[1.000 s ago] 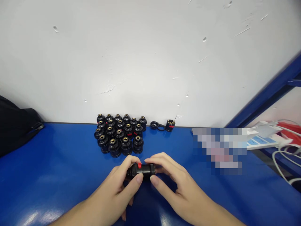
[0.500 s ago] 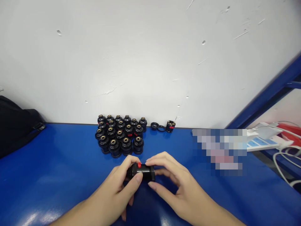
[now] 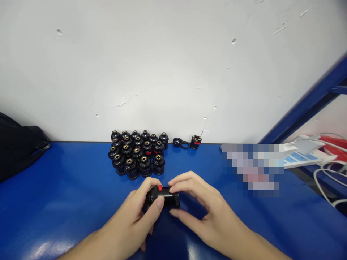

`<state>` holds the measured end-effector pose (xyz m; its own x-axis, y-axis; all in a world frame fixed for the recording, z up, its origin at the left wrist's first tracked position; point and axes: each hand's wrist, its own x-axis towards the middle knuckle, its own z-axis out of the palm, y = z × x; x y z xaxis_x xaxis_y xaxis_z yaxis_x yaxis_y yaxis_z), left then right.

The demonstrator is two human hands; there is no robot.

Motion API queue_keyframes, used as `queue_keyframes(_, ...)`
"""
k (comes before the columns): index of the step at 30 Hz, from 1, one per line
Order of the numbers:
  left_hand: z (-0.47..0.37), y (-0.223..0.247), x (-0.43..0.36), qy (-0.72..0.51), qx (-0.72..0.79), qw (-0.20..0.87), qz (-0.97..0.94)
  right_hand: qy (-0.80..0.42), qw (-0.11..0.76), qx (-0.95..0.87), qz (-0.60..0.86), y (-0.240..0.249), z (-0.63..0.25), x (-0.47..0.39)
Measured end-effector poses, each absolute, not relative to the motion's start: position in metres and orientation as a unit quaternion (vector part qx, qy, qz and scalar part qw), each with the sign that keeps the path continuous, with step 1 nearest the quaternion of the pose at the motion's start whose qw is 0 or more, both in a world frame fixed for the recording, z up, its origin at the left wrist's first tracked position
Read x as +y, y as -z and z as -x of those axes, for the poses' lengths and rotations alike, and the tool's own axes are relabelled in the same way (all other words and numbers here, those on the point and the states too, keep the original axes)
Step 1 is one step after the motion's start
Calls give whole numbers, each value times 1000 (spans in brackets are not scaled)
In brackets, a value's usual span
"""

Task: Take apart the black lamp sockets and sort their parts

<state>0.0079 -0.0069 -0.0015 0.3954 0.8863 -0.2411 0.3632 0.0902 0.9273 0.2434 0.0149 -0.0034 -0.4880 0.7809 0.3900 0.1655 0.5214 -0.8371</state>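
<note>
A black cylindrical part (image 3: 169, 198) with a small red tab lies sideways between my hands, above the blue table (image 3: 81, 195). Fingers and thumb of my left hand (image 3: 138, 213) are wrapped round its left end. At its right end, my right hand (image 3: 207, 209) curves around with thumb and fingers apart, the fingertips at the upper edge; whether they touch it is hard to tell. Beyond my hands stand several similar black parts (image 3: 131, 168) with brass-coloured rings on top, packed in rows.
Near the wall are a black cap (image 3: 177, 142), a black ring (image 3: 185, 145) and an open black piece (image 3: 195, 142) with metal contacts. A black bag (image 3: 18, 144) is at the left. A pixelated patch, a power strip (image 3: 303, 159) and white cables (image 3: 322, 184) lie right.
My right thumb and fingers have shifted slightly around the part's right end. The view has tilted a little, so the rows of parts appear slightly higher. My left hand keeps its hold.
</note>
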Motion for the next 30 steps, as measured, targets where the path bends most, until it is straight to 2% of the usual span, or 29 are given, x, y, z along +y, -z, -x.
queue_keyframes(6,-8,-10,-7,-241,440,508,-701,-524,334,-689,373,3,-238,16)
queue_keyframes(13,-9,-6,-5,-237,472,554,-643,-429,401,-751,302,7,-244,20)
queue_keyframes(20,-9,-4,-3,-259,463,546,-648,-521,350,-683,373,3,-241,20)
queue_keyframes(23,-9,-3,-3,-266,462,556,-638,-463,387,-725,333,6,-245,21)
queue_keyframes(28,-9,-2,-2,-279,449,569,-630,-276,409,-824,278,4,-249,21)
queue_keyframes(30,-9,-2,-3,-268,452,561,-639,-280,410,-816,296,1,-248,20)
